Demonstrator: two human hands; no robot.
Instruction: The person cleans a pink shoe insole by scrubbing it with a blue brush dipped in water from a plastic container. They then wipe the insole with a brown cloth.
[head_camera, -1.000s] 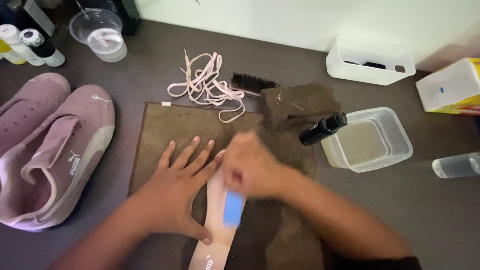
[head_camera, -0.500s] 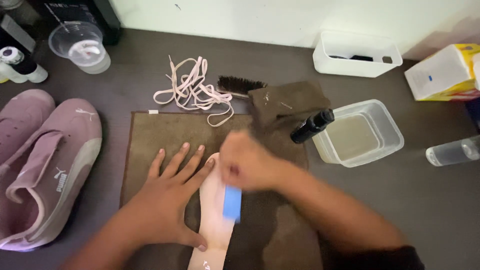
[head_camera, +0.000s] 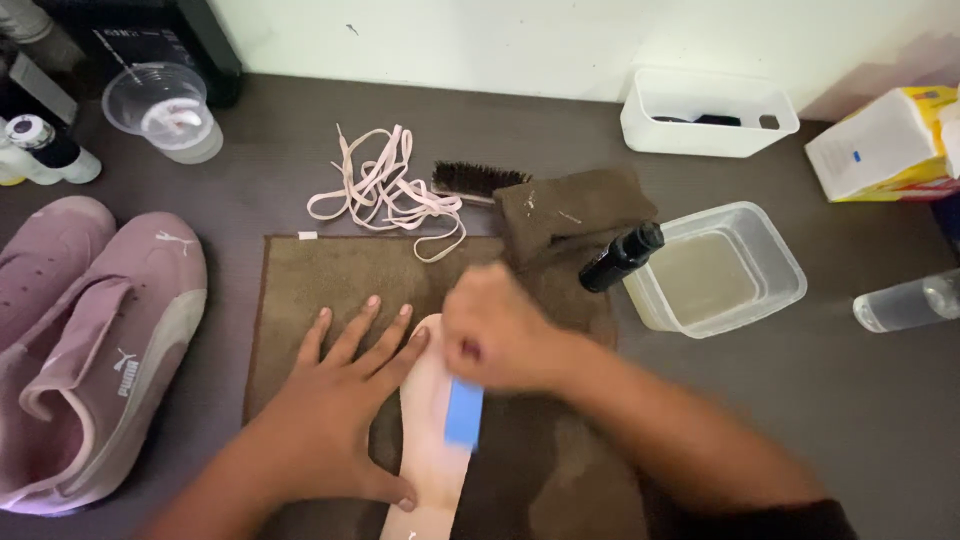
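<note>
A pale pink insole (head_camera: 432, 455) lies lengthwise on a brown towel (head_camera: 320, 280). My left hand (head_camera: 345, 405) lies flat with fingers spread, pinning the insole's left edge to the towel. My right hand (head_camera: 500, 335), blurred, is closed on a small blue brush or sponge (head_camera: 464, 412) that rests on the insole. Its upper part is hidden inside my fist.
A pair of mauve sneakers (head_camera: 90, 340) sits at the left. Pink laces (head_camera: 385, 190), a dark bristle brush (head_camera: 475, 180), a folded brown cloth (head_camera: 575, 205), a black bottle (head_camera: 620, 257), a clear tub of cloudy water (head_camera: 715, 270), a white tray (head_camera: 705, 115), a plastic cup (head_camera: 160, 105) and a clear bottle (head_camera: 905, 300) lie around.
My right hand with the blue brush has shifted slightly along the insole, and it stays blurred. The left hand keeps its place on the insole. The view has drifted a little.
</note>
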